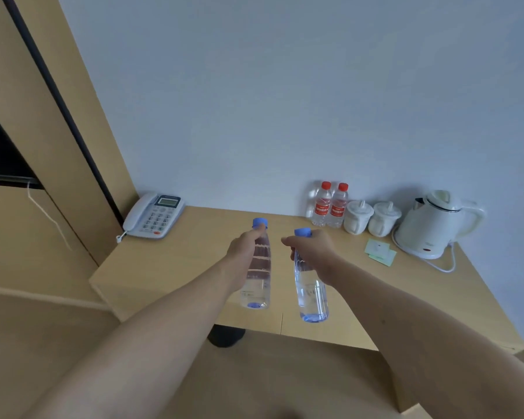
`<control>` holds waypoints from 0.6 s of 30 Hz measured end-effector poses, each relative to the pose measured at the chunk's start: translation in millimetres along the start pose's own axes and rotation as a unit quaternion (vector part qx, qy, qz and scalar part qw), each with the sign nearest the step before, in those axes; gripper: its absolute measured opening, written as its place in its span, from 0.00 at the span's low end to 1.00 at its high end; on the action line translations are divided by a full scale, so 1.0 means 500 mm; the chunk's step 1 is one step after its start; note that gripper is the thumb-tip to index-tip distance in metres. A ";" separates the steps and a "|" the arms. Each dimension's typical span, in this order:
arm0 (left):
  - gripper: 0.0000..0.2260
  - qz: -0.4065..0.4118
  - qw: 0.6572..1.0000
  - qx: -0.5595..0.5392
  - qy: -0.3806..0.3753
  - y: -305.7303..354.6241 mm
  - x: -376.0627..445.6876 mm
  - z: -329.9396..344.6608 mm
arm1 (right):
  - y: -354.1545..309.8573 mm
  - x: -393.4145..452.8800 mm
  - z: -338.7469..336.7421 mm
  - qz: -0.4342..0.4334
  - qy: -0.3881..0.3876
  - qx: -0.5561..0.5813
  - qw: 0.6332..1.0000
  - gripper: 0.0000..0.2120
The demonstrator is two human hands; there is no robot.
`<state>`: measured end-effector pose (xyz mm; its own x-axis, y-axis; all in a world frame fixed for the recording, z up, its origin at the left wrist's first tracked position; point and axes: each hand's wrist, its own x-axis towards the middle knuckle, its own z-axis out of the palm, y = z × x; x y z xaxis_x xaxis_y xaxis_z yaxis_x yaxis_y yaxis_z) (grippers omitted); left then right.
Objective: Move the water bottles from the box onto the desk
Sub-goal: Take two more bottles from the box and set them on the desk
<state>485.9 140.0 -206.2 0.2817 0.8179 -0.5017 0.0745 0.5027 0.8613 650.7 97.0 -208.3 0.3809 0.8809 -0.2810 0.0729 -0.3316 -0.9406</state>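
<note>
Grey telephone [154, 215], two lidded white cups [372, 218], white kettle [433, 224], green paper cards [380, 251]

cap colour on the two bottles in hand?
Blue caps on both: left bottle, right bottle. Head view, the only one.

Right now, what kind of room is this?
Probably a hotel room: a desk against the wall with a corded phone, an electric kettle, two lidded cups and red-capped water bottles.
</note>
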 end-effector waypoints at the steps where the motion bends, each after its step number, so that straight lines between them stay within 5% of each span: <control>1: 0.16 -0.002 1.000 0.000 -0.001 0.005 0.020 0.002 | 0.000 0.020 0.000 0.001 0.004 0.001 1.000 0.13; 18: 0.14 0.079 0.973 0.190 0.102 0.159 0.445 0.032 | -0.056 0.479 -0.025 -0.067 -0.062 -0.125 0.988 0.21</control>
<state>569.8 357.8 -248.0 0.1252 0.9345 -0.3333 0.4048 0.2586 0.8771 751.3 313.1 -246.9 0.2367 0.9524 -0.1923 0.3472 -0.2678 -0.8987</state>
